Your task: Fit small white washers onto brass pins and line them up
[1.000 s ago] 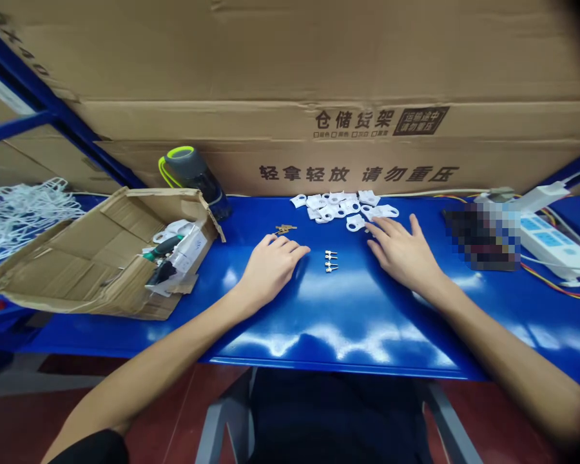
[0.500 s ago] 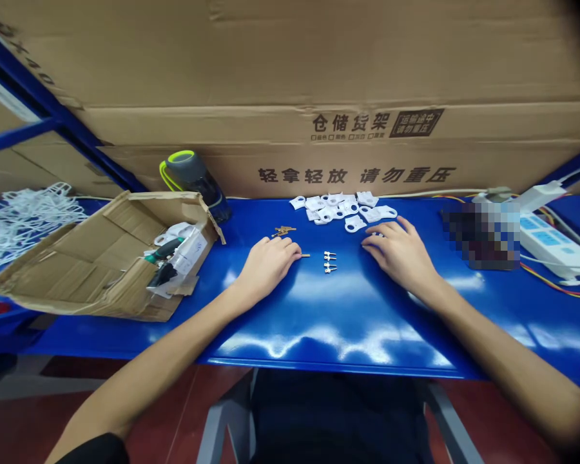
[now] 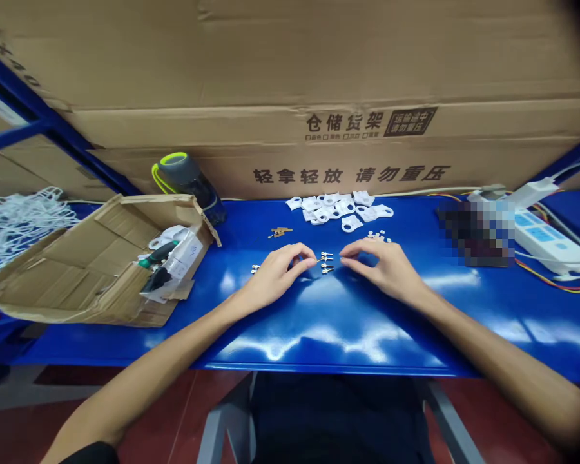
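Between its thumb and index finger, my left hand (image 3: 276,276) pinches a thin brass pin (image 3: 319,260) whose tip points right. My right hand (image 3: 386,263) faces it with thumb and forefinger drawn together in a pinch; whatever lies between them is too small to make out. A short row of pins with white ends (image 3: 327,263) lies on the blue table between the hands. More small pin pieces (image 3: 254,268) show just left of my left hand. Loose brass pins (image 3: 281,232) lie beyond it. Small white pieces (image 3: 379,236) are scattered behind my right hand.
White plastic tabs with round holes (image 3: 352,223) are heaped at the table's back. A torn cardboard box (image 3: 101,258) with a green-handled tool stands left, a dark bottle (image 3: 193,183) behind it. A power strip (image 3: 548,235) with cables and a blurred dark object (image 3: 478,233) are right.
Both hands have moved inward toward the pin row, my left hand with the brass pin. My right hand has left the small white pieces, which now show. The view has shifted slightly.
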A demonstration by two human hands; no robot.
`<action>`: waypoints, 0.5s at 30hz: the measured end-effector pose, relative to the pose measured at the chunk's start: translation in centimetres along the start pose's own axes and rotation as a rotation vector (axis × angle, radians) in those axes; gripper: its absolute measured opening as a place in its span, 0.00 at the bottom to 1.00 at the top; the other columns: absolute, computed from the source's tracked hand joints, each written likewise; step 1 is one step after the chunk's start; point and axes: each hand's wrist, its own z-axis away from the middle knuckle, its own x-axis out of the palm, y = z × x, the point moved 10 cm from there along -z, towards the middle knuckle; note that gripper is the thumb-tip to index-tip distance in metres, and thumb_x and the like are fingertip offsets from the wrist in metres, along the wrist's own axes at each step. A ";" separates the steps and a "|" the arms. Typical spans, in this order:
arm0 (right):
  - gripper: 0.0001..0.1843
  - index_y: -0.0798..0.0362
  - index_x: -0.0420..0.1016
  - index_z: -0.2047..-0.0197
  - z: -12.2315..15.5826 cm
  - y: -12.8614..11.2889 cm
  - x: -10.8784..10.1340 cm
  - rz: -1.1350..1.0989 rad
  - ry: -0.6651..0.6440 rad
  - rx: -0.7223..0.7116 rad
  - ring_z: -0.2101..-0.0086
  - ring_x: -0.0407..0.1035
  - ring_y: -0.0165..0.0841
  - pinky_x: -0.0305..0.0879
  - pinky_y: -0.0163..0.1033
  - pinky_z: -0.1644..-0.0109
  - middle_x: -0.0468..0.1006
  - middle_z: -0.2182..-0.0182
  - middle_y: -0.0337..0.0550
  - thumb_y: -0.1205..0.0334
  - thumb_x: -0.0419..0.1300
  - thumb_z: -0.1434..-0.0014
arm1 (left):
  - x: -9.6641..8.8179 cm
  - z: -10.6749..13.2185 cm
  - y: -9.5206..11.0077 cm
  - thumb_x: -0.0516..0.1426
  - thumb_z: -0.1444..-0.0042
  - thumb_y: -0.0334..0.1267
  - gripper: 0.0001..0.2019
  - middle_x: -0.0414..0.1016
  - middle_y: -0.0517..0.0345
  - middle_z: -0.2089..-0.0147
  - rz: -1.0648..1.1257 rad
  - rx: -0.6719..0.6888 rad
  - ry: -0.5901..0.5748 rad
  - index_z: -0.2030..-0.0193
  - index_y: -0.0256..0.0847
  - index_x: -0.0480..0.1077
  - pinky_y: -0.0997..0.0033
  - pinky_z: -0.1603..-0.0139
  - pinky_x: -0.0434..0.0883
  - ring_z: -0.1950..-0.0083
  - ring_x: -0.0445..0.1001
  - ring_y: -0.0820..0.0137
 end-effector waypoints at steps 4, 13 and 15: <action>0.13 0.47 0.86 0.52 0.2 -0.3 1.0 -0.196 -0.034 0.061 0.60 0.78 0.39 0.71 0.44 0.53 0.86 0.58 0.44 0.51 0.65 0.33 | 0.4 0.1 0.2 0.54 0.26 0.46 0.12 0.80 0.61 0.56 0.079 -0.060 -0.031 0.53 0.43 0.75 0.69 0.54 0.69 0.59 0.75 0.69; 0.14 0.48 0.84 0.58 0.2 0.4 1.2 0.060 -0.027 0.062 0.62 0.75 0.39 0.66 0.44 0.54 0.85 0.62 0.43 0.49 0.63 0.32 | 1.7 0.6 1.3 0.52 0.24 0.43 0.11 0.80 0.57 0.51 -0.077 0.124 -0.101 0.52 0.44 0.74 0.63 0.45 0.69 0.49 0.75 0.64; 0.13 0.49 0.84 0.58 0.1 0.9 0.7 0.349 -0.025 0.031 0.59 0.73 0.42 0.63 0.47 0.52 0.85 0.61 0.45 0.52 0.60 0.30 | 2.3 1.0 1.7 0.52 0.24 0.42 0.10 0.79 0.56 0.50 -0.153 0.209 -0.131 0.51 0.44 0.74 0.62 0.44 0.68 0.48 0.75 0.64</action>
